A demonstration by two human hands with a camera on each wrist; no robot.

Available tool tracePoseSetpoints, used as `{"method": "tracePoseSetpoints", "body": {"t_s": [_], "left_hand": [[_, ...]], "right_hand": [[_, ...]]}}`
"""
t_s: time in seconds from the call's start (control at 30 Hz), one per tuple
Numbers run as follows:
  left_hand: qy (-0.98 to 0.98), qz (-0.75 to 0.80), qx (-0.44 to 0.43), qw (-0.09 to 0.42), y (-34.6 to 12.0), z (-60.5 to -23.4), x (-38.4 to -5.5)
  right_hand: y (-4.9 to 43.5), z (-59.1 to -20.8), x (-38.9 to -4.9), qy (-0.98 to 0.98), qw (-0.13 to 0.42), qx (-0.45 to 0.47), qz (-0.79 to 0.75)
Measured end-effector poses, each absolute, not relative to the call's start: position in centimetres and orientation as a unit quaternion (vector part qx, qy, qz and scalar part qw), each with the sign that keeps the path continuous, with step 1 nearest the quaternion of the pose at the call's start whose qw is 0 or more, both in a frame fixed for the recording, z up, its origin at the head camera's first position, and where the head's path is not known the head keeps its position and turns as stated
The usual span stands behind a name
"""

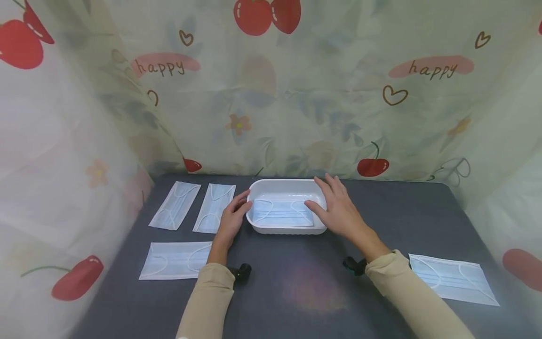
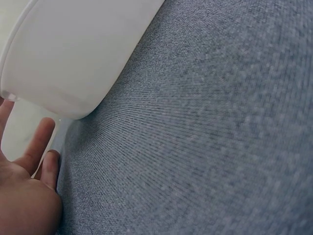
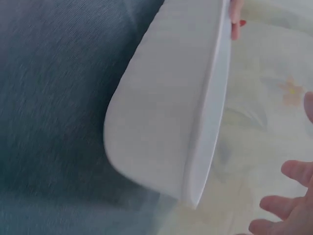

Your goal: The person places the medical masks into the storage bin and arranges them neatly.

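Observation:
A white plastic tray (image 1: 286, 230) stands at the back middle of the table, with a light blue face mask (image 1: 281, 214) lying flat inside toward its near side. My left hand (image 1: 230, 220) is at the tray's left end, fingertips right at the rim; the left wrist view shows its fingers (image 2: 41, 139) fairly straight beside the tray wall. Over the right end hovers my right hand (image 1: 340, 209), fingers spread, thumb above the mask's right edge. In the right wrist view those fingers (image 3: 279, 205) stand apart from the tray rim (image 3: 195, 166).
Left of the tray lie two slanted face masks, one farther left (image 1: 175, 206) and one nearer (image 1: 214, 207). Another mask (image 1: 175, 260) lies in front of them, partly behind the left wrist. A further mask (image 1: 453, 278) lies beside the right sleeve. A patterned curtain (image 1: 296, 136) encloses the table.

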State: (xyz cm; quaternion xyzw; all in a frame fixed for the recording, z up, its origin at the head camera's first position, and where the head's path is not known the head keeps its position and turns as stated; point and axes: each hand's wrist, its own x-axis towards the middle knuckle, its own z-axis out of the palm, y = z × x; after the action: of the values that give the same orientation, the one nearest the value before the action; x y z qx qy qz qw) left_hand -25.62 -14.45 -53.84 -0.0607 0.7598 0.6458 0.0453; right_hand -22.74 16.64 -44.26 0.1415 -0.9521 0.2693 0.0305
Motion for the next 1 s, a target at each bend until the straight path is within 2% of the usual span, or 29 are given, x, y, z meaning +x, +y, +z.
{"method": "tracePoseSetpoints", "body": {"t_s": [0.37,1.0], "left_hand": [[0.76,0.645,-0.062,0.048,-14.5,-53.9,-25.6],[0.763,0.642,-0.064,0.049,-14.5,-53.8,-25.7]], "right_hand": [[18.9,-45.2,-22.2,-0.981,0.04,0.111,0.156],[23.9,-45.5,-21.3,-0.982,0.044,0.069,0.169]]}}
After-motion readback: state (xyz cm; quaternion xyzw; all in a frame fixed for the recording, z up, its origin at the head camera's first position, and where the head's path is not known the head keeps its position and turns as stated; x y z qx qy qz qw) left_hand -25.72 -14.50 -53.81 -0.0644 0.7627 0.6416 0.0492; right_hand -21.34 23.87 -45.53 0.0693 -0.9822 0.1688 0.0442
